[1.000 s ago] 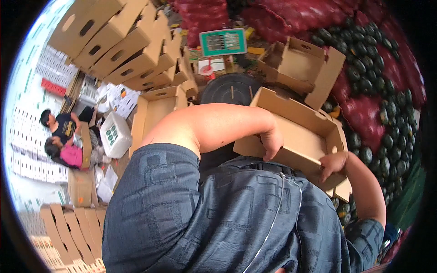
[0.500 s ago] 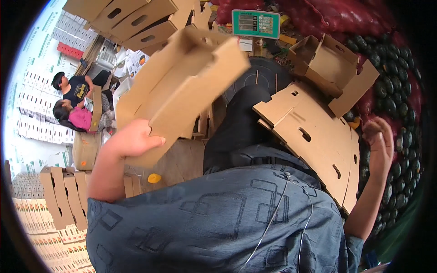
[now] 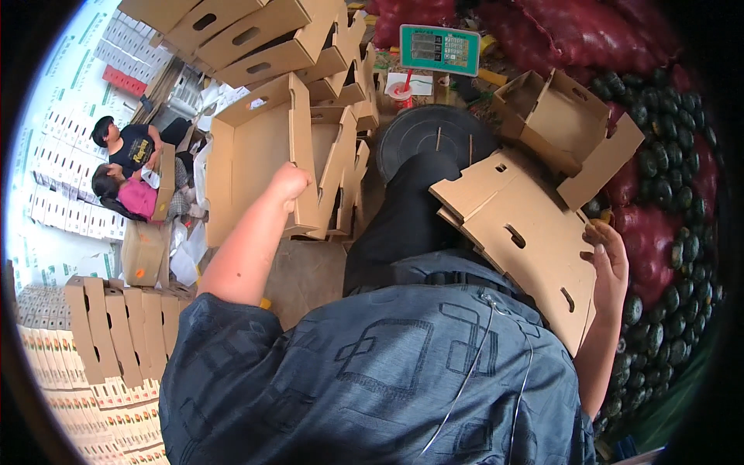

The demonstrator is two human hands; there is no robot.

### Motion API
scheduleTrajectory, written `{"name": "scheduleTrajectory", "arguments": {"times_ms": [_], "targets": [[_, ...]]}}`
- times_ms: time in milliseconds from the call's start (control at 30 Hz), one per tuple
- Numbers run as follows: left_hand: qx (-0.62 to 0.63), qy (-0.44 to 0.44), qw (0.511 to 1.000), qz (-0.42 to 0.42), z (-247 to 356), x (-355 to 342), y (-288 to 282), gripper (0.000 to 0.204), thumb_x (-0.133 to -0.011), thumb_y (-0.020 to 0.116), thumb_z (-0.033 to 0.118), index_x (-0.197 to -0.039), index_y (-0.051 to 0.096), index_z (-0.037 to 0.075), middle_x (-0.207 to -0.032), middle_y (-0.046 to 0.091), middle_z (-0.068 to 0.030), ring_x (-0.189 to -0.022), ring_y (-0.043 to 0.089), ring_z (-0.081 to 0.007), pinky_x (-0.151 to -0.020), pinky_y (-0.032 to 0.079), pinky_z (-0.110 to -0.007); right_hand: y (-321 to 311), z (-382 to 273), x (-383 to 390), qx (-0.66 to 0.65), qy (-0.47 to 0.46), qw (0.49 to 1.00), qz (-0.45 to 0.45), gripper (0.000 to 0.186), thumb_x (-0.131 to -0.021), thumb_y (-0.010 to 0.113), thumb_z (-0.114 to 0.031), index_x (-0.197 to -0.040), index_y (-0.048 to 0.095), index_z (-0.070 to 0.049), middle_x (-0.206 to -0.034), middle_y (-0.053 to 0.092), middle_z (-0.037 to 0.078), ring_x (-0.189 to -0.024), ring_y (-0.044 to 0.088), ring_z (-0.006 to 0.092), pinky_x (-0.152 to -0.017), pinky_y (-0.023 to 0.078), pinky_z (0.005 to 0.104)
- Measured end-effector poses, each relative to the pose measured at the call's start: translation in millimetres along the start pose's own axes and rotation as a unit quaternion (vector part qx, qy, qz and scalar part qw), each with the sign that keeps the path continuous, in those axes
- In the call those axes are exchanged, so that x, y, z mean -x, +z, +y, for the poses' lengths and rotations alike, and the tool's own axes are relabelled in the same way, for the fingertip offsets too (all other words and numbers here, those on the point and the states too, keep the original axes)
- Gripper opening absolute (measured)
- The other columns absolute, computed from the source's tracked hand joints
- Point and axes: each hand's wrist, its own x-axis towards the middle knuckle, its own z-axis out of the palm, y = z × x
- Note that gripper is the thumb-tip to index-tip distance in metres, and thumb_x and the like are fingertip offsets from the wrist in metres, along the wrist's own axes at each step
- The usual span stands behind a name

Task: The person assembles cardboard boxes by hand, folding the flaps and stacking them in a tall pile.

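My left hand (image 3: 292,184) is closed on the near rim of an assembled open cardboard box (image 3: 302,139), at the left beside a stack of like boxes. My thumb is hidden. Across my lap lies a flat die-cut cardboard sheet (image 3: 535,221) with slots, apparently with another under it. By the right edge of the sheet is my right hand (image 3: 608,260), its fingers loosely bent and apart, holding nothing I can see. Whether its fingertips touch the sheet I cannot tell.
Another part-folded box (image 3: 570,120) lies beyond the sheet. Ahead stand a black round lid-like disc (image 3: 434,132) and a green scale display (image 3: 439,50). Dark green squash-like produce (image 3: 666,186) and red net sacks (image 3: 542,35) line the right. Two people (image 3: 132,167) sit far left.
My left hand has moved the box from a tilted position in the air to upright beside the stack. My right hand has come left, closer to the flat sheet.
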Motion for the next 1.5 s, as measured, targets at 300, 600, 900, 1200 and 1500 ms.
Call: {"name": "scheduleTrajectory", "arguments": {"times_ms": [300, 600, 900, 1200, 1500], "targets": [[-0.072, -0.001, 0.997, -0.038, -19, -44, 13, 0.033, -0.073, 0.057, -0.002, -0.106, 0.051, -0.006, -0.091, 0.058, -0.0178, -0.078, 0.061, -0.0283, -0.065, 0.054, -0.046, -29, 17, 23, -0.002, 0.037, 0.998, 0.053, 0.032, -0.095, 0.048, -0.006, -0.126, 0.052, 0.000, -0.117, 0.061, 0.009, -0.108, 0.058, 0.0179, -0.086, 0.048, 0.0308], [-0.354, 0.298, 0.860, 0.216, -6, -13, 31, 0.079, -0.081, 0.070, 0.027, -0.144, 0.028, 0.005, -0.142, 0.035, -0.0252, -0.134, 0.033, -0.0358, -0.110, 0.029, -0.042, -56, 9, 70, 0.131, 0.164, 0.977, -0.022, 0.048, -0.085, 0.061, -0.009, -0.130, 0.048, 0.000, -0.126, 0.055, 0.012, -0.120, 0.050, 0.0241, -0.102, 0.038, 0.0341], [-0.486, 0.477, 0.611, -0.403, 102, 28, 183, 0.074, -0.070, 0.079, 0.024, -0.133, 0.047, 0.002, -0.125, 0.057, -0.0195, -0.117, 0.053, -0.0319, -0.100, 0.041, -0.037, -104, -7, 131, 0.458, 0.332, 0.814, -0.133, 0.068, -0.067, 0.082, -0.034, -0.123, 0.053, -0.006, -0.085, 0.066, 0.015, -0.079, 0.064, 0.0290, -0.072, 0.050, 0.0370], [-0.326, 0.290, 0.746, -0.503, 122, 0, 192, 0.042, -0.079, 0.069, 0.010, -0.118, 0.056, 0.008, -0.102, 0.057, -0.0040, -0.091, 0.053, -0.0135, -0.086, 0.044, -0.029, -120, -19, 145, 0.459, 0.249, 0.848, -0.093, 0.063, -0.064, 0.079, -0.017, -0.121, 0.057, -0.005, -0.107, 0.063, 0.016, -0.097, 0.061, 0.0315, -0.090, 0.048, 0.0368], [0.241, 0.463, 0.736, -0.430, 133, 17, 196, 0.034, -0.098, 0.049, 0.031, -0.119, 0.051, 0.004, -0.105, 0.056, -0.0059, -0.097, 0.052, -0.0152, -0.087, 0.044, -0.029, -133, -72, 127, 0.192, -0.151, 0.932, 0.269, 0.018, -0.092, 0.054, -0.009, -0.105, 0.063, -0.001, -0.106, 0.061, 0.006, -0.096, 0.057, 0.0149, -0.086, 0.045, 0.0293]]}}
